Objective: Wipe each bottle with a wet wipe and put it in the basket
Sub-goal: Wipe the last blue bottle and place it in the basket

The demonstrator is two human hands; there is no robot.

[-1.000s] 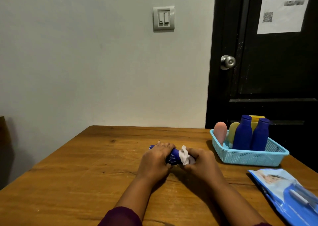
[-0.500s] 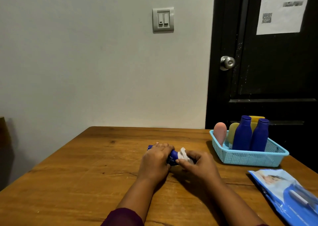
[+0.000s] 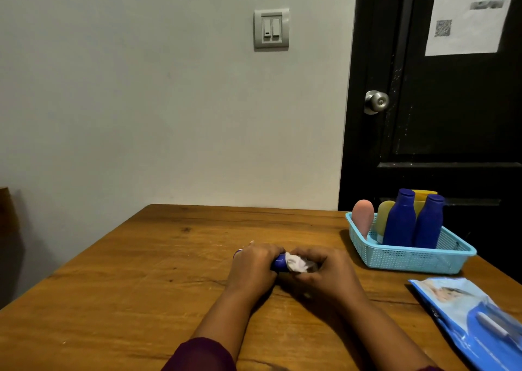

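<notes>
Both hands meet on the counter [image 3: 141, 286]: the left hand [image 3: 254, 267] curls around a blue bottle [image 3: 278, 264] lying sideways, the right hand [image 3: 327, 277] grips a white wet wipe [image 3: 296, 264] against its end. Off to their right, the basket [image 3: 409, 259] holds upright bottles [image 3: 401, 223].

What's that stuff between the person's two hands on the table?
In the head view, a dark blue bottle lying sideways, gripped by the left hand, and a crumpled white wet wipe that the right hand holds against it.

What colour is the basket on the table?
The basket is light blue, seen in the head view.
</notes>
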